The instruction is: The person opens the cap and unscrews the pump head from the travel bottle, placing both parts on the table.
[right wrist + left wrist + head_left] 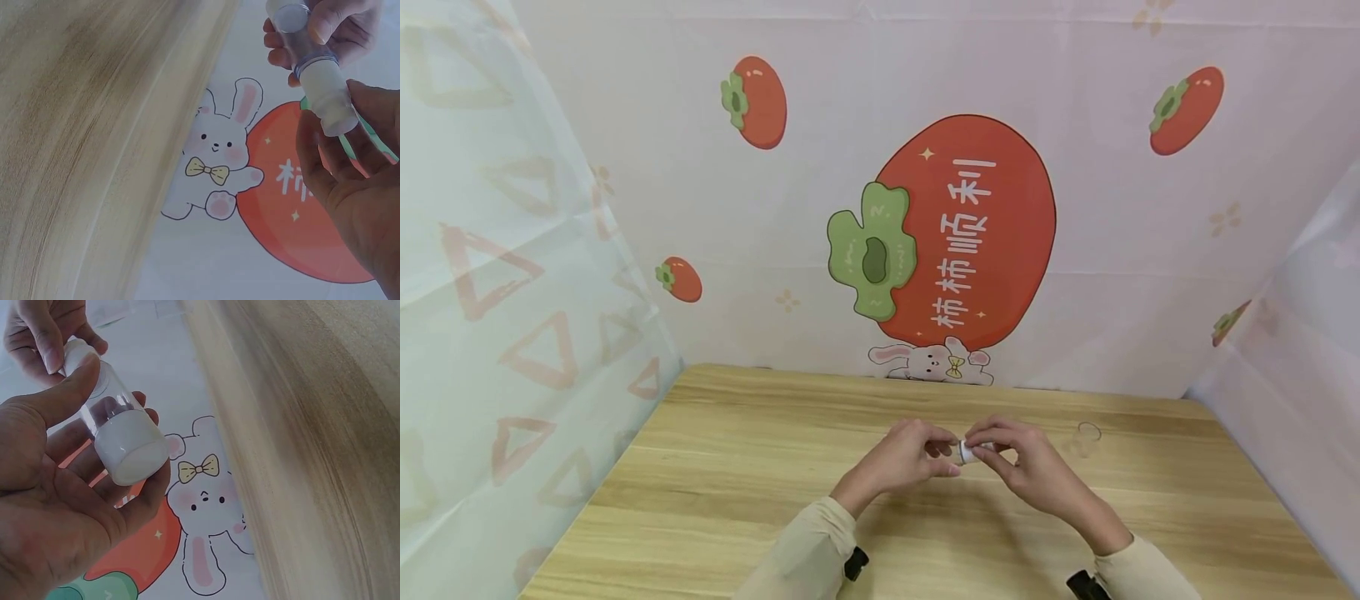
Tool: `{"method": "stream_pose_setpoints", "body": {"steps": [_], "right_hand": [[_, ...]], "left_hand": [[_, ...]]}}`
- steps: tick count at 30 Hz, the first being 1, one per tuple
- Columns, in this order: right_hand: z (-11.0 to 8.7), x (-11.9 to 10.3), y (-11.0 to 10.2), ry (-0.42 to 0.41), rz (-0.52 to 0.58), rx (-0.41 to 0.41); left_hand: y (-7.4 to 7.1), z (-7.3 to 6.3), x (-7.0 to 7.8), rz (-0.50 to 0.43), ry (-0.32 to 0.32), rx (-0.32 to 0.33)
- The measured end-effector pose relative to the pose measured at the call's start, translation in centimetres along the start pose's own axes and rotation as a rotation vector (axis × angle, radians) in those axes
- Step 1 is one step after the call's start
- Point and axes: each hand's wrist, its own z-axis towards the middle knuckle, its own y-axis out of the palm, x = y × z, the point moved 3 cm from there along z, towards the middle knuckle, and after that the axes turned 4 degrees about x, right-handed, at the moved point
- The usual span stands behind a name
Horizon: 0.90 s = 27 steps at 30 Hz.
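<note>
White-ended and see-through, the bottle (125, 425) sits in the left hand (910, 458), thumb and fingers curled round its body, apparently to steady it while the right hand (1030, 467), opposite, pinches one white end (322, 84). Beneath both hands stretches the tabletop (737, 467); beyond them, the printed backdrop (1112, 250).

A draped table booth, by its look; home, office or studio around it, I can't tell. Pale wood-grain tabletop (737, 467) beneath my left hand (906, 457) and right hand (1028, 462). Beyond them, a back sheet (1097, 208), fold lines showing, printed with one large red persimmon (1015, 258), white Chinese lettering (962, 237) and a cartoon rabbit (928, 362) at table level. Left of my hands, a creased side sheet (445, 167) bearing faint triangles (462, 271); to their right, another pale sheet (1311, 333), meeting the back one at a corner.
</note>
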Motion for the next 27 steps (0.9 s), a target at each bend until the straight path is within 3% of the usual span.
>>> {"method": "stream_pose_setpoints", "body": {"steps": [8, 19, 27], "right_hand": [[0.1, 0.2, 0.3, 0.057, -0.030, 0.025], [0.0, 0.3, 0.2, 0.101, -0.051, 0.050], [-0.1, 0.6, 0.2, 0.174, -0.030, 0.007]], "left_hand": [[-0.1, 0.1, 0.0, 0.053, 0.034, 0.040], [-0.4, -0.2, 1.1, 0.260, 0.106, 0.135], [-0.5, -0.4, 1.7, 0.433, 0.224, 0.249]]}}
